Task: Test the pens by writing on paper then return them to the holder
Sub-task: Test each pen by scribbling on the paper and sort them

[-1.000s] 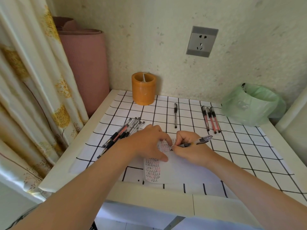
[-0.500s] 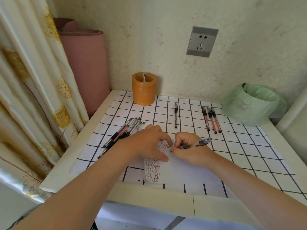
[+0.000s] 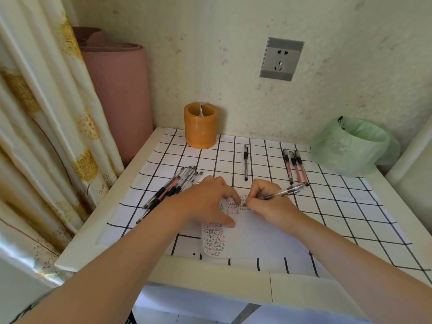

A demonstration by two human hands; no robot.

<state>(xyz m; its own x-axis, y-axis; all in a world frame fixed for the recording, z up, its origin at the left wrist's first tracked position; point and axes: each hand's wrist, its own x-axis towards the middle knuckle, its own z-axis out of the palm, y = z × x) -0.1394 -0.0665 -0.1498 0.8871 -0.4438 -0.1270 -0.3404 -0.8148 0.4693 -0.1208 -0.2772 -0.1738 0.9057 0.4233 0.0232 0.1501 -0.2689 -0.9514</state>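
Both our hands meet on the paper [image 3: 257,237], which lies at the front of the checked cloth [image 3: 339,206] on the table [image 3: 210,274]. Our left hand [image 3: 205,202] rests on the sheet with fingers relaxed and slightly spread, fingertips and thumb pressing it down. Our right hand [image 3: 268,204] pinches a pen [image 3: 282,191] between thumb and fingers. Its tip touches the paper among rows of small black and red marks, and its clear barrel slants up to the right.

The orange holder [image 3: 201,126] stands upright at the back of the cloth, against the wall. We cannot tell whether any pen is in it. A bunch [image 3: 173,188] of pens lies just left of our left hand. A lone pen [image 3: 246,162] lies between the holder and our hands. Three pens [image 3: 295,166] lie side by side further right, near a green bag [image 3: 350,146]. A socket [image 3: 281,59] sits on the wall above.
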